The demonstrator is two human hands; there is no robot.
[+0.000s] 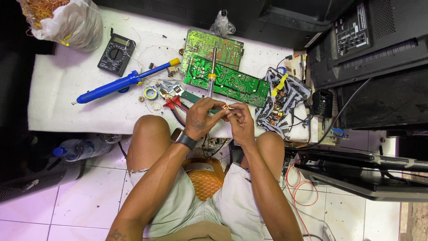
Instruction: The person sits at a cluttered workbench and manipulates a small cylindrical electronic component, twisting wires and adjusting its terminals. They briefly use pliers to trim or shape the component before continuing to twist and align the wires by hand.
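Both your hands, left hand (pixel 201 117) and right hand (pixel 240 119), pinch a small copper-wound ring coil (pixel 225 107); loosen, and it may drop toward six o'clock, off the white counter (pixel 62 89).

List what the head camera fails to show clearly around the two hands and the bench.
- Small copper part: too small to identify, pinched between left hand and right hand.
- Right hand's fingertips: hidden behind its own knuckles.
- Lower green circuit board: near edge covered by both hands.
- Bag at top left: cut off by the frame edge.
- Multimeter: dial setting too small.
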